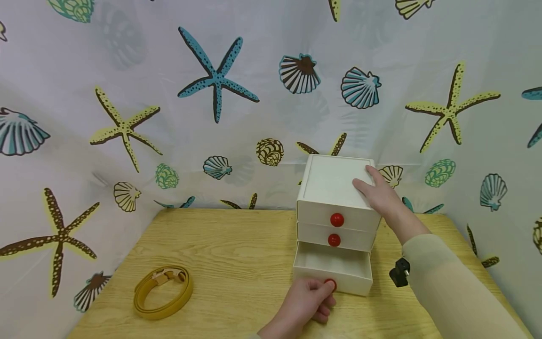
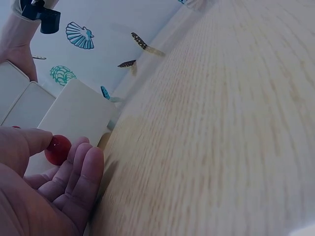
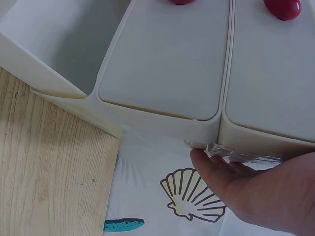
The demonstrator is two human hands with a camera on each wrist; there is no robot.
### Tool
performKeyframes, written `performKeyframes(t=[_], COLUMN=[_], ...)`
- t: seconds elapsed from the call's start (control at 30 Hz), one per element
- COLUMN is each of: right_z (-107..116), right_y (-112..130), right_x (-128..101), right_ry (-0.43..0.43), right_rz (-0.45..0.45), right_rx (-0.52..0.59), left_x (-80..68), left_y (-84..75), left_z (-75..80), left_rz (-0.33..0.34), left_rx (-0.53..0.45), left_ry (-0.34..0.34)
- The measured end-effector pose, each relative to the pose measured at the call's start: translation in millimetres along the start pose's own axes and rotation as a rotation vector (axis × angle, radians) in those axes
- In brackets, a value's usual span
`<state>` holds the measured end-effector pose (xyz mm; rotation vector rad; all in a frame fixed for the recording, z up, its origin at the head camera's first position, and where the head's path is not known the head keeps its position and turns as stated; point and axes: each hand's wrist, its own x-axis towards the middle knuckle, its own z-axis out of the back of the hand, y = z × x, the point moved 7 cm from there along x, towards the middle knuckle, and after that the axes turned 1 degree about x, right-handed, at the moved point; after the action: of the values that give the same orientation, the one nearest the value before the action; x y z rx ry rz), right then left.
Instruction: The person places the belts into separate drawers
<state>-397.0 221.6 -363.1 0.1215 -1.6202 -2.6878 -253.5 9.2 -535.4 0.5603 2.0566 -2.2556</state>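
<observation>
A white unit of three stacked drawers (image 1: pixel 338 181) with red knobs stands on the table, right of centre. Its bottom drawer (image 1: pixel 351 283) is pulled out, and bare white surfaces show inside. My left hand (image 1: pixel 302 303) pinches that drawer's red knob (image 2: pixel 57 150) between thumb and fingers; the other fingers curve loosely below it. At the unit's upper right edge, my right hand (image 1: pixel 383 195) rests with spread fingers, thumb over the top. In the right wrist view, fingertips (image 3: pixel 199 156) touch the unit's side. The middle drawer (image 1: pixel 313 234) and top drawer (image 1: pixel 311 213) are closed.
A coiled yellow strap (image 1: pixel 163 308) with a gold-coloured buckle lies on the left of the wooden table (image 1: pixel 228 263). Behind and on both sides hangs a white curtain (image 1: pixel 262 108) printed with starfish and shells. A small black device (image 1: pixel 399 273) sits at my right sleeve.
</observation>
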Motion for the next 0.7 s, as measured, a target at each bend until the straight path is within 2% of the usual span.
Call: performKeyframes(t=[0.23,0.7], right_z=[-0.1,-0.2], right_y=[-0.7,-0.2], right_x=[1.5,-0.5], right_ry=[-0.007,-0.006], right_rz=[0.0,0.009], right_rx=[-0.003,0.0], left_x=[-2.4,-6.5], left_y=[1.4,6.6], left_z=[1.4,3.1], left_rz=[-0.003,0.036], left_rx=[0.001,0.034], left_ry=[0.011,0.041])
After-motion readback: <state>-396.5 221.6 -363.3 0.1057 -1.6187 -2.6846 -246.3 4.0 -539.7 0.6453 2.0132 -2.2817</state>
